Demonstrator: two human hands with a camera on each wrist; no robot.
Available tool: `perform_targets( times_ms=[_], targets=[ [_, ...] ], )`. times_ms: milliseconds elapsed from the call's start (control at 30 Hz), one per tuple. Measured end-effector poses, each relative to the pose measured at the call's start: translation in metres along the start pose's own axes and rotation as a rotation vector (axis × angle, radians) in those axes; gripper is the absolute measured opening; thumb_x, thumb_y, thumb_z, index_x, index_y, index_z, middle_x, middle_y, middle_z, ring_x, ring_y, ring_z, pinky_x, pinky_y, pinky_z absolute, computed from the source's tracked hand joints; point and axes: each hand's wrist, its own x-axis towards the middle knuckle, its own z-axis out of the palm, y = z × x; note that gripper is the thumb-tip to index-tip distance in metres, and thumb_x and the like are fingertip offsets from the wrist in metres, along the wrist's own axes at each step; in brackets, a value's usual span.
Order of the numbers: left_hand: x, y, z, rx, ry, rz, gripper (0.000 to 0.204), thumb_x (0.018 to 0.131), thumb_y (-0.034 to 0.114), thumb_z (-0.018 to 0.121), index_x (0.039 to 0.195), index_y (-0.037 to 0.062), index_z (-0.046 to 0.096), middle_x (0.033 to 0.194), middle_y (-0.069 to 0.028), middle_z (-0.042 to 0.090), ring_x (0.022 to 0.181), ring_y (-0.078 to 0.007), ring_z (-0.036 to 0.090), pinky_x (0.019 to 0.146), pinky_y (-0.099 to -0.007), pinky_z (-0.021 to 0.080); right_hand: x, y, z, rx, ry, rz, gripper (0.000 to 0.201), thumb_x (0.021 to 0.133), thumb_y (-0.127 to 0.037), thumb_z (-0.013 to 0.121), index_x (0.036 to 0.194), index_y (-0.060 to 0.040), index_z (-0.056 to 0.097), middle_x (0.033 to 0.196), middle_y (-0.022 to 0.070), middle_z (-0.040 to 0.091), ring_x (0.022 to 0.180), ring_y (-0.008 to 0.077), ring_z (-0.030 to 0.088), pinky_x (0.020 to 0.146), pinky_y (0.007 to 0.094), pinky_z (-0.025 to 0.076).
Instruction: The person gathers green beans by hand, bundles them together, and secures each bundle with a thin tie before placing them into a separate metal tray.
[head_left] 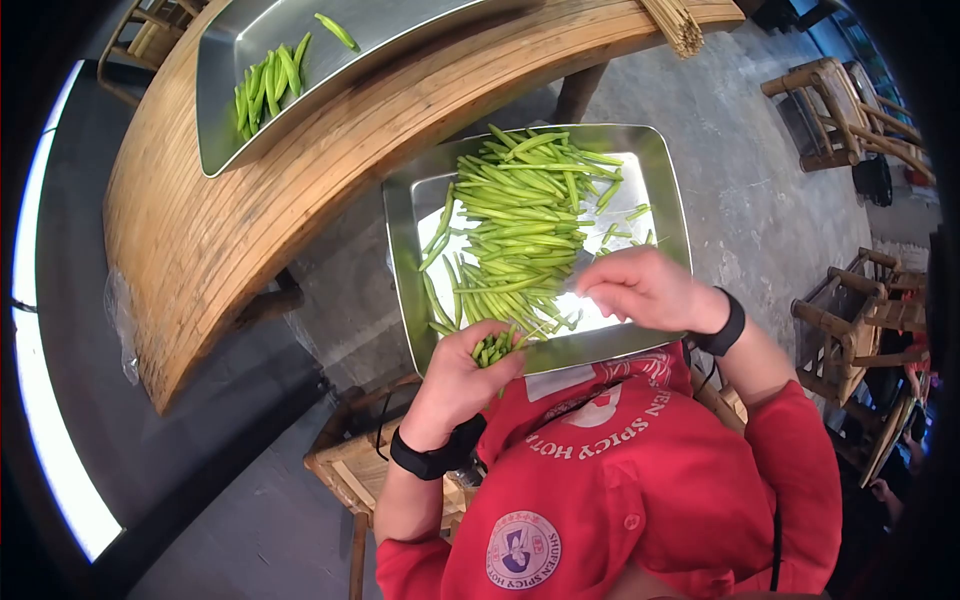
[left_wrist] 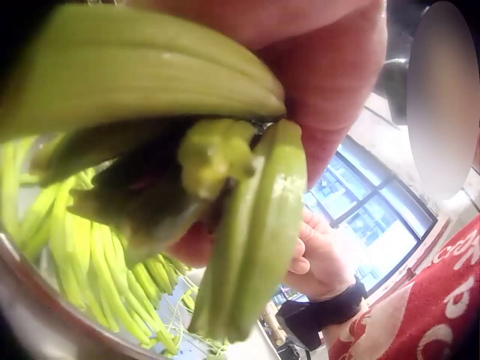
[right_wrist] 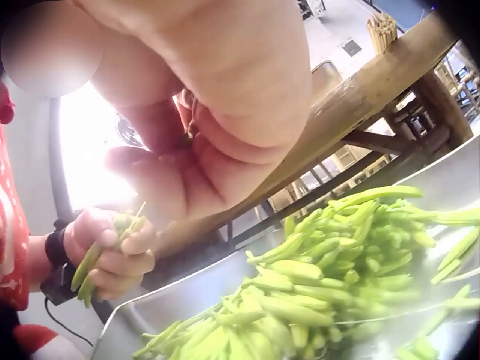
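Observation:
My left hand [head_left: 463, 372] grips a small bunch of green beans [head_left: 492, 347] near the tray's lower left edge. Up close in the left wrist view, bean ends [left_wrist: 251, 240] stick out between its fingers. My right hand [head_left: 640, 287] is over the tray's lower right part, apart from the left. Its thumb and curled fingers come together in the right wrist view, with a tiny dark green scrap [right_wrist: 187, 139] between them, partly hidden. A large heap of green beans [head_left: 525, 215] lies in the metal tray [head_left: 660, 165], with short bits [head_left: 612, 235] at its right.
A second metal tray [head_left: 335, 85] with several beans [head_left: 268, 85] stands on the curved wooden table [head_left: 175, 215] at upper left. A bundle of sticks [head_left: 672, 25] lies on the table's far end. Wooden chairs [head_left: 825, 115] stand at the right. A plastic bag [head_left: 122, 320] hangs at the table's left edge.

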Motion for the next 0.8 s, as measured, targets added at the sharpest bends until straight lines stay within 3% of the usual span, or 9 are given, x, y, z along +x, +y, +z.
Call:
perform_targets(
  times_ms=[67,167,200,267,300,467,600,767,800],
  targets=[
    [-0.006,-0.002,-0.007,0.039,-0.011,-0.047,0.013,0.081,-0.001,0.061,0.093,-0.0006,0.059,0.077,-0.0034,0.063,0.067,-0.0082,0.060,0.061,-0.0203,0.047,-0.005,0.008,-0.013,0.016,0.016,0.043,0.013,0.087,-0.009,0.053,0.096,-0.0046,0.062,0.067,0.0062,0.058,0.058,0.0164,0.054,0.055,0.0280,0.045],
    [-0.016,-0.014,-0.015,-0.145,0.118,-0.032,0.013,0.080,-0.004,0.060,0.092,-0.0008,0.059,0.081,-0.0050,0.063,0.067,-0.0113,0.061,0.061,-0.0227,0.049,-0.008,0.024,-0.032,-0.614,0.039,-0.144,0.015,0.076,-0.006,0.063,0.091,-0.0037,0.065,0.081,0.0078,0.063,0.072,0.0219,0.060,0.064,0.0323,0.049],
    [-0.018,-0.017,-0.018,-0.264,0.205,-0.019,0.013,0.080,-0.005,0.059,0.092,-0.0009,0.059,0.082,-0.0057,0.062,0.066,-0.0130,0.062,0.061,-0.0241,0.050,-0.008,0.018,-0.029,-0.840,0.139,-0.240,0.016,0.073,-0.008,0.064,0.088,-0.0059,0.066,0.088,0.0079,0.063,0.083,0.0269,0.060,0.070,0.0361,0.049],
    [-0.020,-0.024,-0.020,-0.463,0.361,-0.013,0.012,0.080,-0.006,0.057,0.091,-0.0014,0.057,0.080,-0.0071,0.060,0.063,-0.0166,0.061,0.059,-0.0282,0.052,0.006,0.020,-0.005,-0.799,0.148,-0.299,0.016,0.072,-0.007,0.064,0.088,-0.0074,0.066,0.087,0.0069,0.062,0.083,0.0265,0.059,0.068,0.0359,0.049],
    [-0.019,-0.028,-0.021,-0.468,0.367,-0.010,0.012,0.080,-0.006,0.057,0.091,-0.0014,0.057,0.080,-0.0071,0.060,0.063,-0.0166,0.061,0.059,-0.0282,0.052,0.017,0.023,0.009,-0.756,0.160,-0.360,0.017,0.071,-0.006,0.063,0.088,-0.0089,0.066,0.087,0.0060,0.061,0.082,0.0260,0.059,0.067,0.0356,0.049],
    [-0.023,-0.035,-0.012,-0.656,0.383,0.041,0.013,0.080,-0.006,0.058,0.092,-0.0008,0.055,0.078,-0.0077,0.058,0.063,-0.0182,0.060,0.057,-0.0307,0.053,0.071,0.026,0.083,-0.938,0.144,-0.316,0.003,0.070,-0.010,0.056,0.072,-0.0085,0.058,0.074,0.0068,0.055,0.075,0.0256,0.058,0.062,0.0357,0.049],
    [-0.021,-0.036,-0.005,-0.691,0.342,0.020,0.013,0.080,-0.004,0.058,0.093,-0.0004,0.055,0.080,-0.0087,0.059,0.064,-0.0182,0.061,0.058,-0.0302,0.052,0.081,0.039,0.096,-0.978,0.266,-0.264,0.004,0.070,-0.012,0.055,0.070,-0.0079,0.053,0.071,0.0076,0.053,0.072,0.0252,0.058,0.059,0.0361,0.049],
    [-0.020,-0.028,-0.003,-0.533,0.383,0.015,0.013,0.080,0.000,0.061,0.093,-0.0017,0.057,0.082,-0.0090,0.063,0.068,-0.0159,0.061,0.060,-0.0258,0.049,0.072,0.046,0.089,-0.967,0.228,-0.213,0.009,0.071,-0.010,0.054,0.077,-0.0070,0.060,0.075,0.0104,0.062,0.069,0.0265,0.063,0.054,0.0394,0.051],
    [-0.019,-0.025,-0.004,-0.533,0.383,0.031,0.014,0.080,-0.001,0.061,0.094,-0.0021,0.056,0.083,-0.0098,0.063,0.069,-0.0161,0.061,0.062,-0.0260,0.050,0.066,0.035,0.081,-0.820,0.115,-0.125,0.017,0.070,-0.010,0.055,0.084,-0.0013,0.056,0.079,0.0156,0.059,0.074,0.0332,0.061,0.062,0.0408,0.050]
  ],
)
